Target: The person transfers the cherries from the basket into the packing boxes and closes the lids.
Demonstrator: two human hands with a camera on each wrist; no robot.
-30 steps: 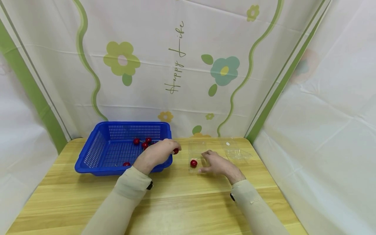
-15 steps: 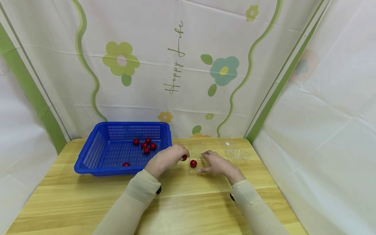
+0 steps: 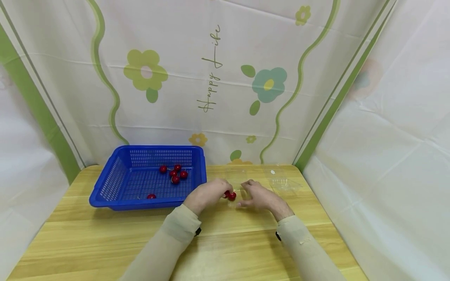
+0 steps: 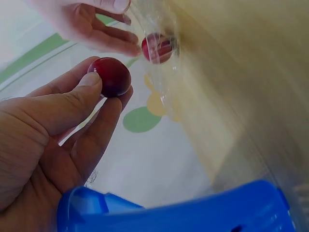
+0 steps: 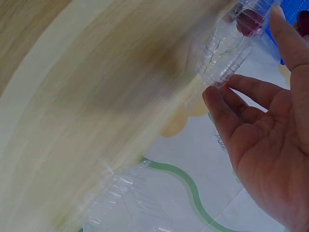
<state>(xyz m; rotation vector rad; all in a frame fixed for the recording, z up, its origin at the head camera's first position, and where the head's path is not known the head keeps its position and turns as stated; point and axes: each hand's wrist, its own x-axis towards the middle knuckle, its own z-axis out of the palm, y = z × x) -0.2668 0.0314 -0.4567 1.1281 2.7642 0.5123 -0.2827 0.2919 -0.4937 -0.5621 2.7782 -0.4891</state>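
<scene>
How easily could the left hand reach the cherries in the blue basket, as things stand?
Probably yes: the cherries lie uncovered in the blue basket near the left hand. However, that hand pinches another cherry, which may hinder a new grip.

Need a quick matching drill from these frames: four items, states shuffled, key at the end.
Items:
1. Left hand
2. Right hand
3. Blue basket
4. Backdrop cloth

States:
A. Touching a clear container
B. White with a floral print
C. Pinching a single cherry
D. Several cherries lying inside

Pairs: 1-C, 2-A, 3-D, 4-B
</scene>
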